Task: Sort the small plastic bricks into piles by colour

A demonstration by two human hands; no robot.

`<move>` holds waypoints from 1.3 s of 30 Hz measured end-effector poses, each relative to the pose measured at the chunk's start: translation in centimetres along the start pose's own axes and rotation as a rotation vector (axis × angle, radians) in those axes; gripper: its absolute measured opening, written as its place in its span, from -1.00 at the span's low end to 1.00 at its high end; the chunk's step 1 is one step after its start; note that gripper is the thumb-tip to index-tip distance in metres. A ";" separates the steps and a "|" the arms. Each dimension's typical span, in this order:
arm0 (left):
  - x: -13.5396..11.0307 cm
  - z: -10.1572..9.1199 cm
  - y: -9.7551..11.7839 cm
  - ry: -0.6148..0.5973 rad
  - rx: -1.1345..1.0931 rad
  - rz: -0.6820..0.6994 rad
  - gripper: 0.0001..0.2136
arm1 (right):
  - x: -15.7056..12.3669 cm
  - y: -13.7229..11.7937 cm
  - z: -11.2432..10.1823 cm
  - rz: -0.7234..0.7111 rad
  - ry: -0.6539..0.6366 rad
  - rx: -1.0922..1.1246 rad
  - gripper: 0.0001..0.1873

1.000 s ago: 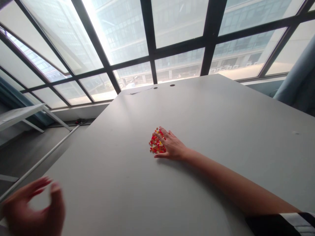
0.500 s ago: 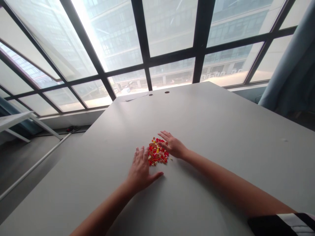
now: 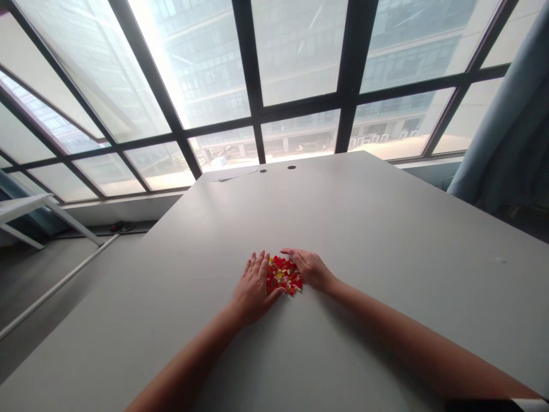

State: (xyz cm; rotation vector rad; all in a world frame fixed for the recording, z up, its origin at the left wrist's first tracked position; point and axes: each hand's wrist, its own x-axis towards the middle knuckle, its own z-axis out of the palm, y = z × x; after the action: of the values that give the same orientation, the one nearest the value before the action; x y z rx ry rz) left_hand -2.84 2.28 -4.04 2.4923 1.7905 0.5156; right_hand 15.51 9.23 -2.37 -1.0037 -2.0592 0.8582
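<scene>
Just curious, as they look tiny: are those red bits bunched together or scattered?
Bunched together: the small red, yellow and white bricks form one compact patch on the grey table, between the left hand and right hand.

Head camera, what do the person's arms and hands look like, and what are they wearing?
The left hand and right hand are bare, with no gloves, and no ring or watch shows. The left forearm and right forearm are bare too. At the bottom right corner, a sliver of black sleeve with a white band shows.
</scene>
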 end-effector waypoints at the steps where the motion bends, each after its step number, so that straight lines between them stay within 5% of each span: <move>1: 0.0 0.0 0.0 -0.007 -0.010 0.018 -0.29 | -0.3 0.0 -0.1 0.021 0.038 0.002 -0.49; 6: -0.1 -0.3 0.4 -0.011 -0.039 0.049 -0.48 | -0.9 -0.2 0.1 0.011 0.038 0.034 -0.48; 13: 0.0 -1.5 1.4 -0.096 0.007 0.224 -0.42 | -0.9 0.1 -0.2 0.051 0.112 0.091 -0.51; 21: -0.4 -1.3 1.3 0.025 0.026 0.155 -0.49 | -0.9 0.3 -0.1 0.059 0.156 0.077 -0.53; 29: -0.5 -1.6 1.4 -0.022 0.026 0.223 -0.51 | -1.7 -0.1 -0.8 0.080 0.094 0.005 -0.58; 39: -0.3 -0.9 1.0 0.010 0.006 0.170 -0.54 | -4.9 0.2 -1.1 -0.211 -0.059 -0.149 -0.61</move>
State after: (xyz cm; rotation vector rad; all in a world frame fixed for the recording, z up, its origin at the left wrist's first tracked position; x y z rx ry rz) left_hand -2.28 1.50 -3.09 2.6657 1.5938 0.5310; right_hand 18.75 5.49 -3.36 -0.8268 -2.2583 0.6401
